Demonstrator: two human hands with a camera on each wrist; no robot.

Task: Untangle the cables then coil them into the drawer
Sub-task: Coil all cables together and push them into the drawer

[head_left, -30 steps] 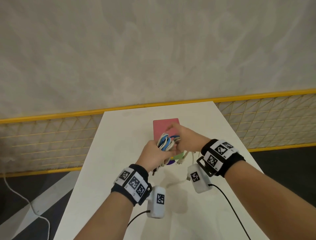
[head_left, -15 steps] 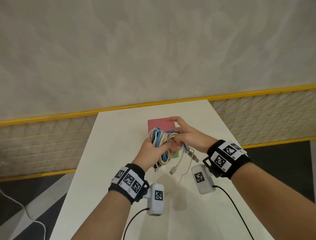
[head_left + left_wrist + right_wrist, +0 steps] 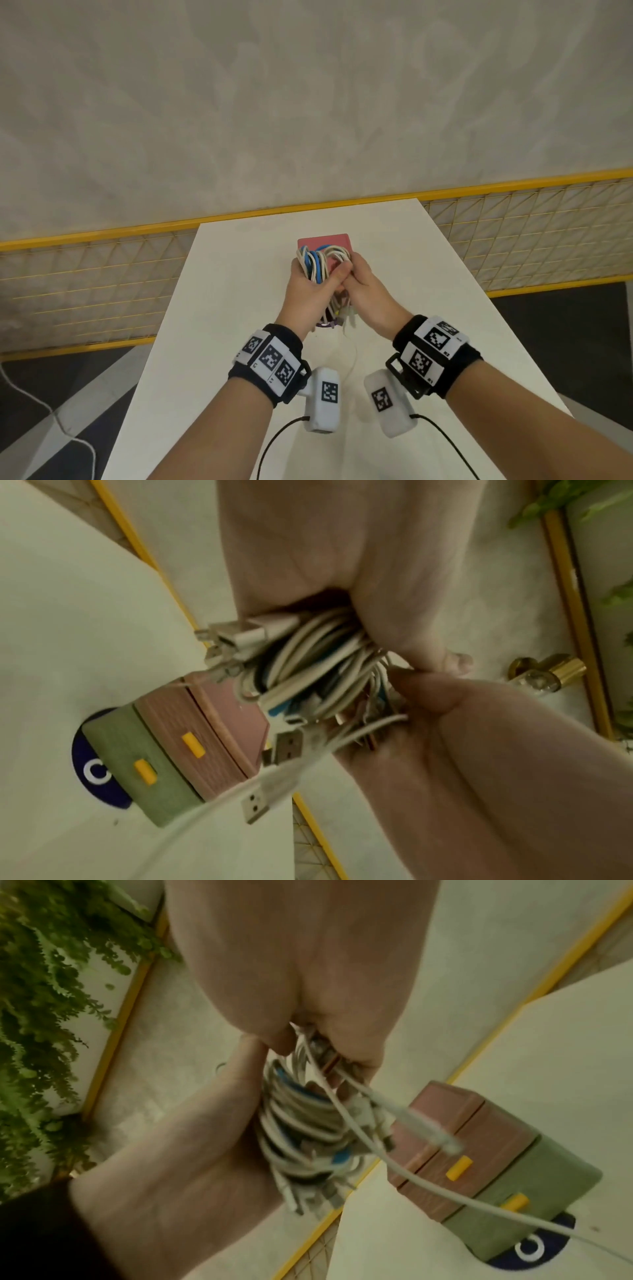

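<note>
A tangled bundle of white, blue and black cables (image 3: 320,265) (image 3: 318,674) (image 3: 301,1131) is held in the air above the small drawer box (image 3: 325,241). My left hand (image 3: 310,291) grips the bundle round its middle. My right hand (image 3: 356,277) pinches several strands at the bundle's right side, its fingers (image 3: 346,1047) curled on them. USB plugs (image 3: 287,746) dangle below, and one white cable (image 3: 428,1180) trails down toward the table. The box has a pink upper drawer (image 3: 205,723) (image 3: 445,1131) and a green lower drawer (image 3: 137,772) (image 3: 534,1191), both closed, with yellow handles.
The box stands on a dark blue round marker (image 3: 95,767) near the far middle of the white table (image 3: 222,308). A yellow-framed mesh fence (image 3: 85,284) runs behind the table. A white cord (image 3: 44,407) lies on the floor at left.
Both hands have drawn closer together and lifted the bundle up over the pink box. The dangling plugs now hang between my wrists instead of out to the right.
</note>
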